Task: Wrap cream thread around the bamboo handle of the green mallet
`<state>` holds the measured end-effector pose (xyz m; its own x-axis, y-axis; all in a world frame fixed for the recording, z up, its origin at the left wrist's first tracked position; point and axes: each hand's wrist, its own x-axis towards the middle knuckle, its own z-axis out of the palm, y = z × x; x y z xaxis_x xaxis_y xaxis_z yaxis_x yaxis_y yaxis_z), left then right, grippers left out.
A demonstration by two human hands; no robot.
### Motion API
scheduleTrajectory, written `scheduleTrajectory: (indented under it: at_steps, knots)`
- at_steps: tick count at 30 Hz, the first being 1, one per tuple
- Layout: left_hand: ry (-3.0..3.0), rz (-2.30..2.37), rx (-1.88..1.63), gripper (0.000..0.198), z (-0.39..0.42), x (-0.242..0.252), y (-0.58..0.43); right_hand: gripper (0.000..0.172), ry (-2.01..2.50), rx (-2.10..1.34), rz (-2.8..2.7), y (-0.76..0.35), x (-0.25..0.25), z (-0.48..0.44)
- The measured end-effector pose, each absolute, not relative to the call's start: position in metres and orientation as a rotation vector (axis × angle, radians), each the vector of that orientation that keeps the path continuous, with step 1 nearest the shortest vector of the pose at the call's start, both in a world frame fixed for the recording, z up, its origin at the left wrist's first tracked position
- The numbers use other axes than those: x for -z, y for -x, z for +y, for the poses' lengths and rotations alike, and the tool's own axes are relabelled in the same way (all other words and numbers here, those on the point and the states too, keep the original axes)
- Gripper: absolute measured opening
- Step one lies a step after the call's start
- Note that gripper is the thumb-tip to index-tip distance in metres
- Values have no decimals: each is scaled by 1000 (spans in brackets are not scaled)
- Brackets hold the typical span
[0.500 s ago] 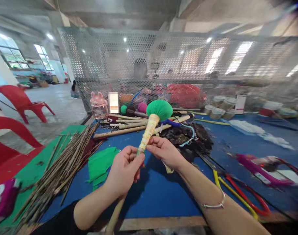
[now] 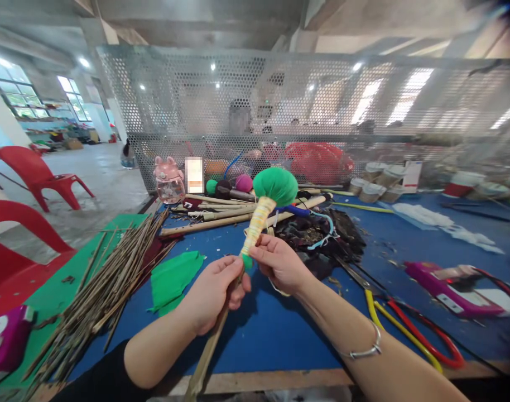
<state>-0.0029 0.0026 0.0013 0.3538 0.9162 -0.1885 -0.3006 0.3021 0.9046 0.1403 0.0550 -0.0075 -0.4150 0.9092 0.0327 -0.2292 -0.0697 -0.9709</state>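
A wooden stick [image 2: 208,354] slants up in front of me, topped by a round head in green cloth [image 2: 275,186]. Below the head, a pale yellow strip [image 2: 259,220] winds round the neck in tight turns, and a bit of green cloth shows under the last turn. My left hand [image 2: 211,290] is closed round the stick just beneath that green edge. With thumb and fingers pinched, my right hand [image 2: 282,265] grips the yellow strip at the lower end of the winding; a loose piece of it hangs under the palm. My right fingertips are partly hidden.
Left lie a green cloth piece [image 2: 177,279] and a bundle of thin twigs [image 2: 108,279]. Right are yellow-handled shears [image 2: 372,310], red-handled ones [image 2: 443,340] and a purple device [image 2: 451,287]. Behind stand bamboo sticks [image 2: 208,224], a pink-lidded bottle [image 2: 170,181] and a perforated screen [image 2: 175,106].
The stick has turned slightly and its head has shifted a little right. More green cloth now shows below the winding. My left hand sits a bit lower on the stick.
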Motion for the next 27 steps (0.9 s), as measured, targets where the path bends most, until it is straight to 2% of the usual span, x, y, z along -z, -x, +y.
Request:
scheduleTrajectory:
  at_steps: [5, 9, 16, 27]
  knots:
    - [-927, 964, -1010, 24, 12, -6, 12, 35, 1037, -1434, -1766, -146, -2, 48]
    - [-935, 906, -1100, 23, 19, -12, 24, 30, 1309, -1066, -2115, -173, -18, -1]
    - [-926, 855, -1136, 26, 22, -11, 26, 25, 1709, -602, -2137, -227, -5, -87]
    - [-905, 853, -1195, 29, 29, -8, 33, 25, 1476, -623, -2153, -215, 6, -118]
